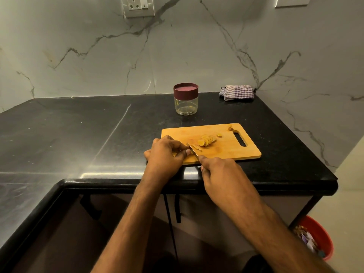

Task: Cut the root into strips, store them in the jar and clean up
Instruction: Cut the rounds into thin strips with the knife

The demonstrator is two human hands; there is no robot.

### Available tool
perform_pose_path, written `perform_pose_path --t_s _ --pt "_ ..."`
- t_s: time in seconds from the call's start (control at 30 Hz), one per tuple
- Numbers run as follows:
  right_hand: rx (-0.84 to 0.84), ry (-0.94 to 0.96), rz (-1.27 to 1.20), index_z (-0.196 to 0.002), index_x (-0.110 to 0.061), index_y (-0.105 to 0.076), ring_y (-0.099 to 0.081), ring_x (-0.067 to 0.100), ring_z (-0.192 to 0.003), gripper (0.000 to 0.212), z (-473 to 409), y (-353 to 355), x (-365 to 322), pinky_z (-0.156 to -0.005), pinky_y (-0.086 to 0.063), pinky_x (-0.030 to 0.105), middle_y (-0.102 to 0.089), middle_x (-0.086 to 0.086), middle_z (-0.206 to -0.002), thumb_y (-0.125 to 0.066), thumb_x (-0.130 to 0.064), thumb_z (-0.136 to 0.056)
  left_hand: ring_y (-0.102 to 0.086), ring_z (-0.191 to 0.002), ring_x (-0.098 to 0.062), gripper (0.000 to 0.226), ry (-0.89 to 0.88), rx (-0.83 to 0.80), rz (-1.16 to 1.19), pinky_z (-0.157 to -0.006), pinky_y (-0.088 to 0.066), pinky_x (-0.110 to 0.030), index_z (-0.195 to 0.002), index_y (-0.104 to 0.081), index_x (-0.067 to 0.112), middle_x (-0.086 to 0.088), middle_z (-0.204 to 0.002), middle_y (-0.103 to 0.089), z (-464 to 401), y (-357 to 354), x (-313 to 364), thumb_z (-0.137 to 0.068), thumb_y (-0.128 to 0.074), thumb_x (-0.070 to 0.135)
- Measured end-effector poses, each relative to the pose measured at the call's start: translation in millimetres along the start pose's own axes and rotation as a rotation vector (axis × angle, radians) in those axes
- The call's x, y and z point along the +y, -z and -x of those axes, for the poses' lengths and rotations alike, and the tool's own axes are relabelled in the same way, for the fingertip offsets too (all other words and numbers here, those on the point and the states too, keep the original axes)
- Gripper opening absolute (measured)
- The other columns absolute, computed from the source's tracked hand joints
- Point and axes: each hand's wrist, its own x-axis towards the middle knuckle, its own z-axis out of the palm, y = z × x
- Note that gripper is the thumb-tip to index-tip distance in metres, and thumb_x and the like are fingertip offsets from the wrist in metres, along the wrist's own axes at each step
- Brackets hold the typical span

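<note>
A wooden cutting board (236,150) lies on the black counter. On it sits a row of yellow root slices (207,140), a few thin strips (197,147) beside the blade, and a small root end (230,127) near the handle slot. My right hand (218,172) grips the handle of a knife (194,150) whose blade rests on the board. My left hand (167,152) has curled fingers pinching a piece of root right against the blade; the piece itself is mostly hidden. A clear jar with a maroon lid (185,98) stands closed behind the board.
A checked cloth (237,92) lies folded at the back right corner of the black counter (78,134). A red bin (317,236) with scraps stands on the floor at the right. Marble wall with sockets rises behind.
</note>
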Motion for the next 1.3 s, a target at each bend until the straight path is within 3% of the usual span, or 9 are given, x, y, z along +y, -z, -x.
perform_pose_path --t_s 0.13,0.33,0.47,0.57,0.73,0.9,1.03,1.1,1.3 --pt "-0.073 -0.023 0.04 -0.143 -0.03 -0.035 -0.059 0.016 -0.097 0.049 2.3 -1.3 -2.7 -0.081 -0.055 0.031 -0.061 0.001 -0.111 -0.05 -0.023 -0.097 -0.047 -0.114 -0.014 0.005 -0.005 -0.013 -0.004 -0.097 -0.033 -0.049 -0.092 -0.075 0.041 0.017 -0.1 -0.057 -0.2 0.9 -0.3 -0.087 -0.073 0.043" --pt "0.041 0.01 0.009 -0.14 -0.033 -0.041 -0.059 0.01 -0.077 0.041 24.2 4.8 1.8 -0.068 -0.054 0.027 -0.061 -0.005 -0.087 -0.041 -0.028 -0.1 -0.046 -0.114 -0.014 0.003 -0.031 -0.028 -0.017 -0.096 -0.033 -0.047 -0.09 -0.072 0.043 0.016 -0.101 -0.057 -2.0 -0.1 -1.8 -0.088 -0.071 0.044" --pt "0.063 0.018 0.038 -0.135 -0.033 -0.046 -0.061 0.012 -0.089 0.036 11.9 3.6 5.1 -0.078 -0.055 0.033 -0.065 -0.005 -0.101 -0.043 -0.027 -0.099 -0.052 -0.112 -0.016 0.004 -0.027 -0.022 0.01 -0.099 -0.037 -0.053 -0.09 -0.075 0.043 0.016 -0.098 -0.06 -2.3 -0.2 -4.3 -0.086 -0.074 0.045" --pt "0.074 0.016 0.077 -0.14 -0.037 -0.039 -0.061 0.015 -0.092 0.041 4.6 -0.9 6.3 -0.079 -0.055 0.035 -0.064 -0.005 -0.104 -0.042 -0.027 -0.1 -0.055 -0.109 -0.016 0.006 -0.031 0.0 0.031 -0.098 -0.041 -0.054 -0.09 -0.076 0.043 0.017 -0.096 -0.061 -0.1 0.4 -3.9 -0.084 -0.076 0.045" --pt "0.122 0.003 0.128 -0.145 -0.044 -0.024 -0.057 0.013 -0.092 0.049 8.6 -4.0 12.1 -0.075 -0.052 0.03 -0.058 -0.007 -0.103 -0.041 -0.03 -0.101 -0.059 -0.1 -0.014 0.005 -0.052 0.028 0.075 -0.093 -0.047 -0.055 -0.082 -0.074 0.048 0.018 -0.09 -0.062 2.2 0.0 -3.8 -0.082 -0.078 0.045" --pt "0.099 -0.006 0.076 -0.145 -0.043 -0.027 -0.055 0.012 -0.096 0.047 10.6 -2.1 17.4 -0.08 -0.051 0.03 -0.056 -0.006 -0.106 -0.041 -0.033 -0.1 -0.059 -0.1 -0.012 0.008 -0.072 0.015 0.106 -0.091 -0.049 -0.055 -0.083 -0.071 0.052 0.019 -0.092 -0.061 2.5 -1.2 -7.7 -0.08 -0.077 0.048" --pt "0.094 -0.006 0.05 -0.144 -0.043 -0.03 -0.055 0.013 -0.097 0.045 10.6 0.1 18.8 -0.082 -0.051 0.032 -0.057 -0.006 -0.108 -0.04 -0.035 -0.1 -0.05 -0.113 -0.009 0.018 -0.091 0.029 0.016 -0.103 -0.033 -0.046 -0.101 -0.063 0.048 0.02 -0.107 -0.053 4.0 -1.1 -3.0 -0.086 -0.074 0.044" --pt "0.096 -0.008 0.054 -0.144 -0.043 -0.029 -0.055 0.013 -0.096 0.045 10.1 -0.1 18.1 -0.08 -0.051 0.031 -0.056 -0.006 -0.106 -0.04 -0.034 -0.1 -0.039 -0.12 -0.009 0.021 -0.139 -0.013 -0.071 -0.1 -0.021 -0.039 -0.109 -0.057 0.051 0.018 -0.115 -0.045 4.9 -1.4 -1.0 -0.092 -0.066 0.042" --pt "0.089 0.007 0.05 -0.144 -0.042 -0.028 -0.054 0.011 -0.093 0.046 12.5 0.1 19.3 -0.078 -0.05 0.028 -0.055 -0.007 -0.104 -0.04 -0.035 -0.101 -0.026 -0.126 -0.008 0.025 -0.188 -0.133 -0.201 -0.107 -0.017 -0.041 -0.118 -0.058 0.059 0.017 -0.124 -0.038 3.2 -2.1 -1.0 -0.101 -0.05 0.043"
